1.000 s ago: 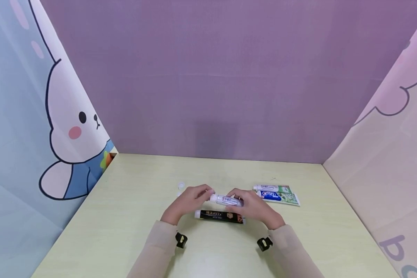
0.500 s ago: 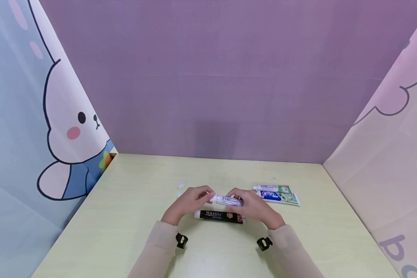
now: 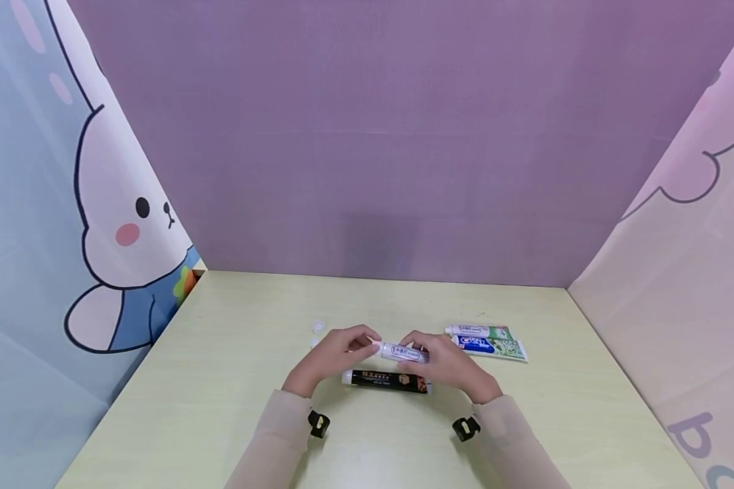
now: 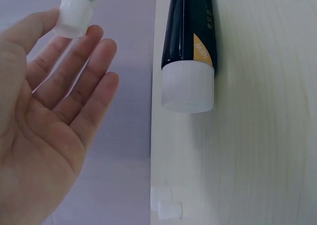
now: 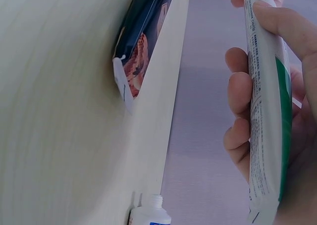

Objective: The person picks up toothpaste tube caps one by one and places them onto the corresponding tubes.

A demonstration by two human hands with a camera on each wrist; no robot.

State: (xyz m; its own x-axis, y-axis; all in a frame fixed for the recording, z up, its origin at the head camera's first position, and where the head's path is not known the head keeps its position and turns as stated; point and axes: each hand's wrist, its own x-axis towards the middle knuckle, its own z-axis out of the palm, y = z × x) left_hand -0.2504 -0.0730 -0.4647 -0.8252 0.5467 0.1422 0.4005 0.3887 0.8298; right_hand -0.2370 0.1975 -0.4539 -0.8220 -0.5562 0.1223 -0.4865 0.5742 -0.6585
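My right hand [image 3: 445,363] grips a white and green toothpaste tube [image 3: 402,352] around its body, holding it up off the table. In the right wrist view the thumb lies along one face of the toothpaste tube [image 5: 265,96], with the fingers curled behind. At its other end my left hand [image 3: 336,352] pinches the white cap [image 4: 75,18] between thumb and fingertips. The cap sits at the tube's neck. Below both hands a black toothpaste tube [image 3: 382,381] lies on the table, its own white cap [image 4: 188,87] on and facing left.
Two loose white caps [image 3: 319,327] lie left of the hands, partly behind the left one. To the right, a small green and white tube [image 3: 480,331] and a blue and green tube [image 3: 489,347] lie side by side. An uncapped nozzle [image 5: 155,201] shows there. A purple panel [image 3: 367,149] stands behind the table.
The left thumb and fingertips have shifted slightly over the cap, covering more of it. The right hand and the tube stay in place.
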